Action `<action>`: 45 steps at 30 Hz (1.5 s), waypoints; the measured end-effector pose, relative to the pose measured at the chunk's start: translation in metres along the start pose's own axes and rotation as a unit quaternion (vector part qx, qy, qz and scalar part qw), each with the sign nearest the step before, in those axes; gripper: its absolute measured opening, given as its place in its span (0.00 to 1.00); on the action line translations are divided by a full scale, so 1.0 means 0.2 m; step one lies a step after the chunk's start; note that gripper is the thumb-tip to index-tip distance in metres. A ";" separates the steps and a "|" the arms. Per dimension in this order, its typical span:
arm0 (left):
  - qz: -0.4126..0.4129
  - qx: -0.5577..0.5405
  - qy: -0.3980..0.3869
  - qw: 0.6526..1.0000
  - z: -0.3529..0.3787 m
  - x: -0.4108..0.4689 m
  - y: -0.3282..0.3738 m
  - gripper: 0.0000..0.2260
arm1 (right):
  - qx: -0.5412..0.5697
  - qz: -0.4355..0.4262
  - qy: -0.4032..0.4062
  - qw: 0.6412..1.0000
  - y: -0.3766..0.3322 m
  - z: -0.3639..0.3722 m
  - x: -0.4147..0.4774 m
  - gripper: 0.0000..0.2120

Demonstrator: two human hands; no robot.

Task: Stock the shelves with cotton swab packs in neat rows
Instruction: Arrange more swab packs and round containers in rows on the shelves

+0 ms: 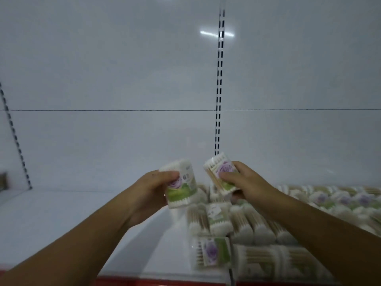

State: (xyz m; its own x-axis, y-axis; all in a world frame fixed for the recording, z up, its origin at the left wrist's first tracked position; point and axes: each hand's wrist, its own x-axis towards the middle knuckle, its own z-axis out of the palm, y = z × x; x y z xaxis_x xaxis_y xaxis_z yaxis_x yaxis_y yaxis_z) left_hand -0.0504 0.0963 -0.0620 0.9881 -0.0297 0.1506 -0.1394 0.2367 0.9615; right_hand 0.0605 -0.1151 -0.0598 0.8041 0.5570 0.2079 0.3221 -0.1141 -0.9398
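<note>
My left hand [152,188] grips a clear cotton swab pack [181,190] with a green label and a purple rose, held upright above the white shelf [61,219]. A second, tilted pack [221,172] of the same kind is gripped by my right hand [243,180], slightly higher and to the right. Both packs hang in the air over the left end of the stocked swab packs [247,223]. Those lie in rows on the right part of the shelf, with one pack [212,252] at the front showing its label.
The shelf's left half is bare white surface. A white back panel [123,79] rises behind, with a slotted upright [219,89] in the middle and another slotted upright [14,137] at the left. A red strip [154,281] edges the shelf front.
</note>
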 end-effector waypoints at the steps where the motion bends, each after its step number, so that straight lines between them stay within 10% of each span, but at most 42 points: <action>1: -0.002 -0.035 -0.034 0.999 -0.03 -0.04 0.00 0.25 | 0.021 0.010 -0.013 1.000 -0.03 0.09 0.01 0.07; 5: 0.006 -0.125 -0.152 0.980 -0.09 -0.10 -0.04 0.28 | -0.015 0.014 -0.052 0.998 -0.09 0.40 0.00 0.12; 11: 0.014 -0.242 -0.097 0.965 -0.22 -0.12 -0.09 0.37 | -0.126 0.036 -0.133 0.982 -0.11 0.33 0.05 0.15; 16: -0.004 -0.201 -0.080 0.976 -0.31 -0.12 -0.11 0.31 | -0.563 -0.021 -0.218 0.797 -0.02 0.11 0.12 0.33; 23: -0.021 -0.156 0.003 0.988 -0.51 -0.17 -0.10 0.35 | -0.590 -0.039 -0.294 0.751 0.12 0.02 0.14 0.43; 26: -0.015 -0.152 0.026 0.988 -0.58 -0.21 -0.11 0.34 | -0.569 -0.087 -0.304 0.759 0.08 -0.04 0.18 0.37; 31: -0.013 -0.137 0.033 0.990 -0.65 -0.28 -0.09 0.32 | -0.375 -0.105 -0.255 0.885 -0.10 -0.06 0.29 0.33; 36: -0.025 -0.125 0.026 0.992 -0.73 -0.31 -0.08 0.31 | -0.434 -0.248 -0.201 0.842 -0.11 0.24 0.37 0.36; 45: -0.023 -0.057 0.096 0.993 -1.19 -0.36 0.05 0.42 | -0.430 -0.230 -0.198 0.850 -0.11 0.70 0.56 0.39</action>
State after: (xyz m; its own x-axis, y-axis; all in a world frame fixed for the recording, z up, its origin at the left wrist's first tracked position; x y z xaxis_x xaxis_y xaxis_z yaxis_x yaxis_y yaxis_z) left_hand -0.1087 0.3313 -0.1176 0.9889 0.1403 0.0497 -0.0963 0.3483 0.9324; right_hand 0.0735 0.0642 -0.0532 0.3181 0.9191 0.2325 0.9402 -0.2743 -0.2018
